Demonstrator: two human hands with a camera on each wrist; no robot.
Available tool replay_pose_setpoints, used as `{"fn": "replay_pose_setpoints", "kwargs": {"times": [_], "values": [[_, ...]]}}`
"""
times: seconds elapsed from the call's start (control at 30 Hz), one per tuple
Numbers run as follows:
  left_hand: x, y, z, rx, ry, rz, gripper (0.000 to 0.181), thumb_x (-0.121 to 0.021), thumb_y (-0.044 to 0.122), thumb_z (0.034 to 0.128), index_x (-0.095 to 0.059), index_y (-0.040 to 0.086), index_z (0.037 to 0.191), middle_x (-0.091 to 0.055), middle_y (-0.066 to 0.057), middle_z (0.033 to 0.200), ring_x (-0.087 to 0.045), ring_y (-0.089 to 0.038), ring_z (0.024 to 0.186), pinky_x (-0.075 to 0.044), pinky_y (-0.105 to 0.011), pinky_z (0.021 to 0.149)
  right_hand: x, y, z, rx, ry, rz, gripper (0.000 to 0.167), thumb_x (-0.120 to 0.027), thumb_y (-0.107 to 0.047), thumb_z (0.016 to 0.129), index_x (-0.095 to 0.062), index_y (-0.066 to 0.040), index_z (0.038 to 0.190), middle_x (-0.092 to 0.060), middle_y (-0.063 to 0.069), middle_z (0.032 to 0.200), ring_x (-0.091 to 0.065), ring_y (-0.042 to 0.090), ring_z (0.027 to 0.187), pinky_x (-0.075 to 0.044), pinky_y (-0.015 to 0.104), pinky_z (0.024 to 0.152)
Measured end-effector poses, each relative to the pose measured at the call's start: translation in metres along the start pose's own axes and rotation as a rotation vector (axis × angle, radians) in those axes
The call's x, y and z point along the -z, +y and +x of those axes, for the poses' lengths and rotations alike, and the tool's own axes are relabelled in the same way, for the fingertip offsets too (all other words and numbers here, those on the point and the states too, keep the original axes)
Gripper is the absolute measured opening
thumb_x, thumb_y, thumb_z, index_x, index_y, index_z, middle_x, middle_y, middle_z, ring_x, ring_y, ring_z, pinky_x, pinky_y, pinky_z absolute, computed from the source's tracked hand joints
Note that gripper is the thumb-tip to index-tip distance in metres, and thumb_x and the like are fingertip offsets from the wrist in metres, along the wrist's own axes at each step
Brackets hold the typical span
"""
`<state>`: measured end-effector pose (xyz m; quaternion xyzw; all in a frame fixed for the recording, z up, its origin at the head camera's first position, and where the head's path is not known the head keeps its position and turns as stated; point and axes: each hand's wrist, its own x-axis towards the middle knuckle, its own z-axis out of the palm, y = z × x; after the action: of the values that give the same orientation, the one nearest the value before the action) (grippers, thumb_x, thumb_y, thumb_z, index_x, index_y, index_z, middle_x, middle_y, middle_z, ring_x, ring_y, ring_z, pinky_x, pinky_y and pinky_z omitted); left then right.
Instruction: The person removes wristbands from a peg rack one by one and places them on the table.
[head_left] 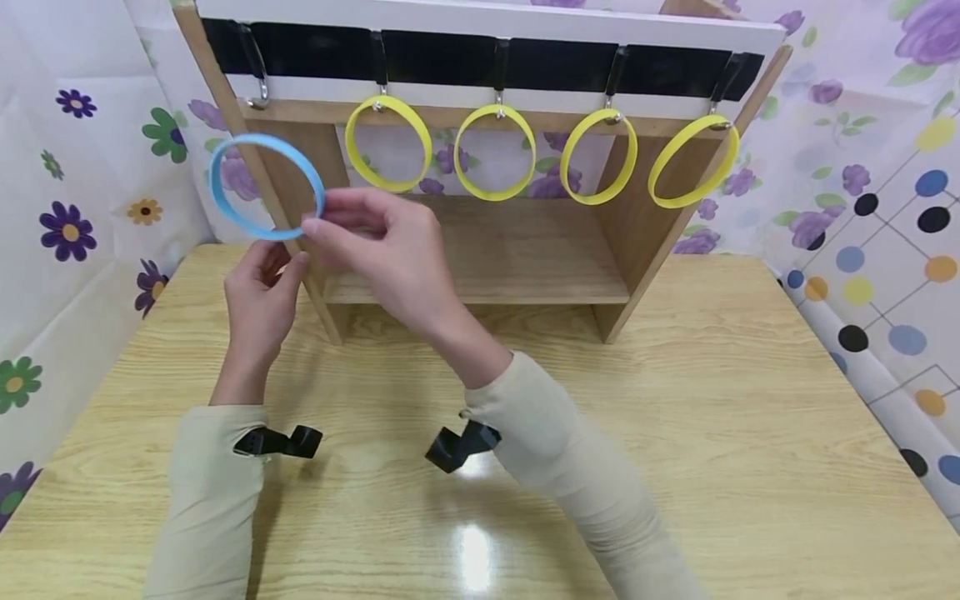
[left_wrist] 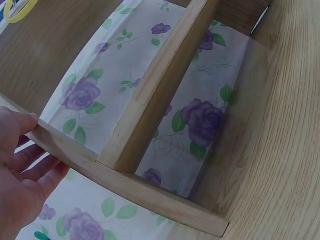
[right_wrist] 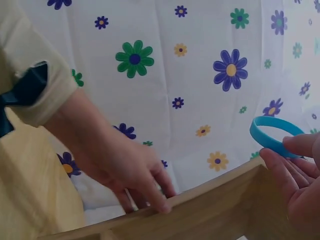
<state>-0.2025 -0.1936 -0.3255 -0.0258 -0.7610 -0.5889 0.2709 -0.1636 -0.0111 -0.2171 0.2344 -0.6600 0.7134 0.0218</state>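
Note:
My right hand (head_left: 397, 258) pinches a light blue silicone wristband (head_left: 262, 140) at its right side, between thumb and fingers. The band hangs in the air in front of the left side panel (head_left: 273, 179) of a wooden shelf (head_left: 480, 258), below a bare metal hook (head_left: 258, 100). Lower down, my left hand (head_left: 258, 300) grips the edge of that panel; in the left wrist view its thumb lies on one face and the fingers on the other. Several yellow wristbands (head_left: 351, 148) hang from the other hooks, one on each.
A white rail with a black strip (head_left: 442, 58) runs along the shelf's top and carries the hooks. The shelf stands on a wood-grain table (head_left: 735, 400). Patterned sheets (head_left: 97, 167) cover the walls behind and at both sides.

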Motion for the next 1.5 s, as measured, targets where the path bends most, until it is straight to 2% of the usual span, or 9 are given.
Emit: {"fn": "replay_pose_setpoints", "kwargs": {"times": [0.13, 0.33, 0.57, 0.77, 0.97, 1.27, 1.5], "values": [[0.000, 0.000, 0.000, -0.003, 0.008, 0.005, 0.038, -0.065, 0.014, 0.0928, -0.062, 0.009, 0.131, -0.066, -0.008, 0.118, -0.061, -0.012, 0.109, -0.049, -0.024, 0.086, 0.006, 0.014, -0.014, -0.020, 0.003, 0.107, 0.026, -0.068, 0.003, 0.087, -0.063, 0.011, 0.112, -0.070, 0.018, 0.098, -0.070, 0.022, 0.086, -0.057, 0.035, 0.073], [-0.001, 0.000, 0.000, 0.000, 0.011, 0.008, 0.038, -0.064, 0.010, 0.0930, -0.060, 0.003, 0.130, -0.065, -0.011, 0.121, -0.060, -0.012, 0.110, -0.049, -0.024, 0.087, 0.023, 0.035, -0.027, -0.007, 0.031, 0.102, 0.024, -0.067, 0.006, 0.087, -0.064, 0.011, 0.110, -0.069, 0.021, 0.098, -0.069, 0.031, 0.088, -0.057, 0.038, 0.073], [-0.001, 0.000, 0.001, 0.023, 0.007, -0.022, 0.040, -0.061, 0.006, 0.0937, -0.057, 0.002, 0.133, -0.062, -0.017, 0.126, -0.059, -0.012, 0.110, -0.048, -0.025, 0.089, 0.041, 0.052, -0.036, -0.027, 0.055, 0.101, 0.024, -0.067, 0.006, 0.087, -0.064, 0.013, 0.109, -0.068, 0.022, 0.098, -0.069, 0.029, 0.087, -0.057, 0.041, 0.074], [-0.001, 0.001, 0.000, 0.030, 0.010, -0.005, 0.039, -0.061, 0.007, 0.0938, -0.058, 0.003, 0.133, -0.063, -0.017, 0.124, -0.060, -0.010, 0.108, -0.048, -0.024, 0.088, 0.054, 0.061, -0.040, -0.036, 0.078, 0.080, 0.024, -0.067, 0.006, 0.087, -0.064, 0.012, 0.110, -0.068, 0.020, 0.097, -0.069, 0.019, 0.082, -0.056, 0.041, 0.075], [-0.001, 0.001, 0.000, 0.023, 0.015, -0.005, 0.039, -0.061, 0.005, 0.0937, -0.058, 0.003, 0.133, -0.063, -0.016, 0.124, -0.060, -0.010, 0.107, -0.048, -0.022, 0.086, 0.062, 0.068, -0.042, -0.057, 0.107, 0.059, 0.024, -0.068, 0.005, 0.086, -0.065, 0.012, 0.110, -0.068, 0.020, 0.096, -0.069, 0.018, 0.080, -0.056, 0.042, 0.074], [-0.003, 0.001, 0.000, 0.005, 0.008, 0.009, 0.038, -0.061, 0.006, 0.0940, -0.058, 0.002, 0.132, -0.063, -0.016, 0.123, -0.061, -0.009, 0.106, -0.048, -0.022, 0.085, 0.083, 0.073, -0.048, -0.104, 0.138, -0.006, 0.030, -0.068, 0.003, 0.087, -0.062, 0.015, 0.114, -0.068, 0.020, 0.096, -0.069, 0.024, 0.084, -0.057, 0.038, 0.073], [-0.001, 0.000, 0.000, 0.015, 0.014, 0.013, 0.039, -0.061, 0.006, 0.0941, -0.058, 0.003, 0.133, -0.063, -0.015, 0.125, -0.060, -0.010, 0.107, -0.048, -0.023, 0.086, 0.101, 0.079, -0.053, -0.129, 0.102, -0.072, 0.032, -0.065, 0.001, 0.090, -0.060, 0.015, 0.118, -0.068, 0.021, 0.099, -0.064, 0.042, 0.094, -0.056, 0.039, 0.075]]}}
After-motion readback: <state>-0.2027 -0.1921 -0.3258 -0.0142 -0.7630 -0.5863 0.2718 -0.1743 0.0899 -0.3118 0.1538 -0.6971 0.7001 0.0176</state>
